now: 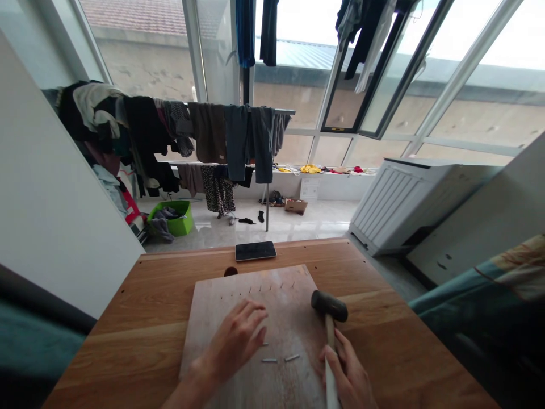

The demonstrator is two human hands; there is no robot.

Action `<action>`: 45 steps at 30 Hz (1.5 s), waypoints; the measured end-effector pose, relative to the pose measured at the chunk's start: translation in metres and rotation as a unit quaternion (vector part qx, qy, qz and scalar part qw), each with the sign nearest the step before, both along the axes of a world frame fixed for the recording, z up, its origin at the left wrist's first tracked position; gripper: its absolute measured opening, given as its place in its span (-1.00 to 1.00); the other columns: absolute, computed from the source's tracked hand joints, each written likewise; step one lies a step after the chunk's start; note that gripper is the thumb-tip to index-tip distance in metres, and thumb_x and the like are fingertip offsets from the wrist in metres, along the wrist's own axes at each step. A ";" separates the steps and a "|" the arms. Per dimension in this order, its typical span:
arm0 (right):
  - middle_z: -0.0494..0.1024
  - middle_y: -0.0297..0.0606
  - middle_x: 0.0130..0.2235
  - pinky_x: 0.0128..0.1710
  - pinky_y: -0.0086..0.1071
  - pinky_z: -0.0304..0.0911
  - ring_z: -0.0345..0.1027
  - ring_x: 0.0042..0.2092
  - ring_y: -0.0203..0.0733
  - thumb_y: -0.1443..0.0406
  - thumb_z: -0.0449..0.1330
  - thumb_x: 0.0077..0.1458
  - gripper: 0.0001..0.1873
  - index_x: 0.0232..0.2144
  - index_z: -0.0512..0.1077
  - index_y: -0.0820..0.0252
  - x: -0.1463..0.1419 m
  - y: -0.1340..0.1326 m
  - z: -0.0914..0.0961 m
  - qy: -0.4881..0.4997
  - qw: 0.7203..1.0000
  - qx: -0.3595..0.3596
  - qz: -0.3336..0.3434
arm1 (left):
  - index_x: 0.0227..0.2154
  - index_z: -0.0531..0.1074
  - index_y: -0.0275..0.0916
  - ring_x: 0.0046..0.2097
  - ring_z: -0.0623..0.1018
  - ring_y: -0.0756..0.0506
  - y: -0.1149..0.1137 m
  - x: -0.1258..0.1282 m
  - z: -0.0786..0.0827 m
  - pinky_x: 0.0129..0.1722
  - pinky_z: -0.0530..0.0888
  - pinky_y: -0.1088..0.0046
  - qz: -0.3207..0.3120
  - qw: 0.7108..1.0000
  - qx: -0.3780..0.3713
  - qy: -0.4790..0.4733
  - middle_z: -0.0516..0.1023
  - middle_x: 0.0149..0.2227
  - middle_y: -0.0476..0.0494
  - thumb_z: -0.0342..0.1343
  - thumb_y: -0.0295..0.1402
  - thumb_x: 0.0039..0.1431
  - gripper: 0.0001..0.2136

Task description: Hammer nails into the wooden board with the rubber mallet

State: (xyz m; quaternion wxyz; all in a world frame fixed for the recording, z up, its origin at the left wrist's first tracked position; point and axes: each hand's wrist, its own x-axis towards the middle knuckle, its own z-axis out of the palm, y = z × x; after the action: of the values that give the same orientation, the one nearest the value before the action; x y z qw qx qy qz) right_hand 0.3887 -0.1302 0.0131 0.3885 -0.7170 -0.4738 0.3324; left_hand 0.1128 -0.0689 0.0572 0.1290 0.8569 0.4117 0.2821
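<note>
A hammer [330,329] with a dark, blunt head and a pale handle is held in my right hand [347,369], its head over the right edge of a wooden board [293,318]. My left hand [240,332] hovers above the middle of the board, thumb apart from the loosely bent fingers, with nothing visible between them. Along the board's far side runs a row of several thin nails [270,287] standing up, some leaning; further left the row continues as small dark dots. Short silvery pieces [269,360] lie loose near my left hand, one partly hidden behind it.
The board lies on a wood-grain table [140,329]. A phone [255,251] and a dark round spot [230,271] are beyond the board. Past the table stand a laundry rack [281,112] with clothes, a green basket [183,220] and a white cabinet [395,199].
</note>
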 end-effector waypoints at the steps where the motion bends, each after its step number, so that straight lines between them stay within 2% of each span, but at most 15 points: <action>1: 0.68 -0.09 -0.14 -0.15 -0.24 0.49 0.60 -0.11 0.05 -0.10 0.07 0.16 -0.31 0.16 0.35 0.22 0.006 0.001 -0.002 -0.019 1.000 -0.011 0.017 | 0.01 0.42 -0.17 0.05 0.52 -0.17 -0.009 0.002 0.001 0.06 0.52 0.20 -0.033 0.999 -0.001 0.037 0.53 0.01 -0.17 0.09 -0.54 0.23 -0.69; 3: 0.64 -0.07 -0.01 0.02 -0.22 0.42 0.52 0.06 0.05 -0.08 0.07 0.16 -0.31 0.20 0.31 0.19 0.010 0.002 -0.003 -0.022 0.997 -0.044 0.056 | 0.03 0.40 -0.21 0.07 0.53 -0.19 -0.025 0.005 -0.001 0.05 0.52 0.23 -0.072 0.991 0.018 0.109 0.55 0.04 -0.19 0.10 -0.56 0.21 -0.66; 6: 0.63 -0.07 0.01 0.06 -0.22 0.39 0.51 0.09 0.04 -0.06 0.07 0.17 -0.32 0.22 0.28 0.19 0.004 0.004 -0.001 -0.037 0.995 -0.056 0.075 | -0.01 0.42 -0.27 0.08 0.54 -0.22 -0.042 0.005 -0.011 0.02 0.52 0.27 -0.090 0.975 0.080 0.187 0.57 0.03 -0.25 0.08 -0.57 0.24 -0.72; 9: 0.62 -0.02 0.02 0.08 -0.20 0.36 0.49 0.10 0.07 -0.06 0.06 0.17 -0.29 0.22 0.26 0.24 -0.001 0.003 0.000 -0.046 0.996 -0.050 0.064 | -0.03 0.43 -0.25 -0.09 0.59 -0.16 -0.051 0.003 -0.017 -0.12 0.53 0.34 -0.093 0.968 0.100 0.210 0.61 -0.10 -0.21 0.05 -0.57 0.27 -0.75; 13: 0.63 -0.01 0.00 0.06 -0.17 0.37 0.50 0.09 0.08 -0.09 0.05 0.18 -0.24 0.27 0.20 0.26 0.000 0.002 -0.003 -0.049 0.994 -0.065 0.066 | -0.07 0.44 -0.27 -0.29 0.56 -0.13 -0.055 0.003 -0.013 -0.31 0.50 0.36 -0.085 0.964 0.113 0.225 0.59 -0.28 -0.14 0.03 -0.59 0.24 -0.75; 19: 0.65 -0.05 -0.03 0.03 -0.26 0.40 0.53 0.06 0.05 -0.08 0.05 0.18 -0.26 0.25 0.24 0.24 0.001 0.002 -0.001 -0.049 0.995 -0.057 0.067 | -0.05 0.43 -0.34 -0.33 0.55 -0.18 -0.054 0.005 -0.009 -0.36 0.49 0.31 -0.083 0.949 0.138 0.270 0.57 -0.32 -0.16 0.05 -0.63 0.16 -0.70; 22: 0.64 -0.02 -0.01 0.05 -0.23 0.39 0.52 0.08 0.06 -0.08 0.05 0.19 -0.24 0.27 0.21 0.27 0.000 0.002 0.001 -0.048 0.994 -0.063 0.069 | -0.09 0.42 -0.33 -0.34 0.54 -0.17 -0.052 0.005 -0.004 -0.37 0.48 0.32 -0.078 0.951 0.128 0.271 0.56 -0.33 -0.14 0.07 -0.66 0.13 -0.71; 24: 0.63 -0.01 0.01 0.07 -0.20 0.37 0.51 0.09 0.08 -0.09 0.05 0.19 -0.22 0.28 0.20 0.28 0.000 0.002 0.001 -0.043 0.994 -0.069 0.071 | -0.13 0.41 -0.28 -0.32 0.55 -0.15 -0.048 0.000 -0.001 -0.34 0.49 0.34 -0.055 0.965 0.083 0.241 0.55 -0.30 -0.12 0.05 -0.68 0.13 -0.71; 27: 0.63 0.00 0.00 0.09 -0.17 0.35 0.50 0.10 0.10 -0.10 0.07 0.16 -0.21 0.27 0.22 0.27 0.001 0.003 0.001 -0.037 0.995 -0.068 0.063 | -0.11 0.40 -0.20 -0.25 0.57 -0.11 -0.034 -0.015 0.001 -0.26 0.50 0.39 0.025 0.988 0.002 0.151 0.54 -0.23 -0.08 -0.01 -0.70 0.16 -0.67; 31: 0.63 0.00 -0.02 0.08 -0.17 0.36 0.48 0.10 0.12 -0.15 0.06 0.11 -0.15 0.26 0.23 0.28 0.003 0.004 0.005 -0.001 0.995 -0.081 0.051 | -0.08 0.44 -0.18 -0.19 0.58 -0.09 0.004 -0.035 -0.002 -0.16 0.52 0.37 0.131 0.991 -0.010 -0.005 0.55 -0.21 -0.10 -0.01 -0.58 0.25 -0.73; 35: 0.65 -0.19 -0.39 -0.24 -0.24 0.47 0.60 -0.26 0.06 -0.20 0.03 0.11 -0.09 0.27 0.18 0.35 0.002 0.001 0.015 0.107 0.986 -0.109 0.063 | -0.14 0.50 -0.22 -0.33 0.57 -0.05 0.039 -0.040 -0.002 -0.26 0.53 0.44 0.181 0.977 -0.037 -0.104 0.58 -0.31 -0.05 0.07 -0.55 0.15 -0.76; 38: 0.57 -0.33 -0.52 -0.36 -0.29 0.44 0.55 -0.40 0.01 -0.21 0.09 0.06 -0.06 0.25 0.18 0.36 0.000 0.000 0.019 0.145 0.981 -0.110 0.062 | -0.13 0.50 -0.23 -0.32 0.57 -0.06 0.051 -0.036 -0.003 -0.24 0.53 0.42 0.181 0.978 -0.053 -0.094 0.58 -0.32 -0.06 0.07 -0.58 0.13 -0.73; 45: 0.53 -0.37 -0.54 -0.39 -0.30 0.41 0.52 -0.43 -0.02 -0.22 0.10 0.04 -0.06 0.24 0.18 0.31 -0.002 0.001 0.011 0.143 0.982 -0.109 0.053 | -0.09 0.48 -0.27 -0.07 0.59 -0.18 0.049 -0.032 -0.005 -0.02 0.51 0.25 0.159 0.986 -0.040 0.019 0.58 -0.13 -0.25 -0.04 -0.59 0.22 -0.71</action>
State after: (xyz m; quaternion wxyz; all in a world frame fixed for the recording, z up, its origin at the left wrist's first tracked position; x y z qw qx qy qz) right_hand 0.3868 -0.1288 0.0238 0.3537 -0.6740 -0.4119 0.5009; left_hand 0.0812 -0.0203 0.0518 0.1086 0.7797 0.5563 0.2661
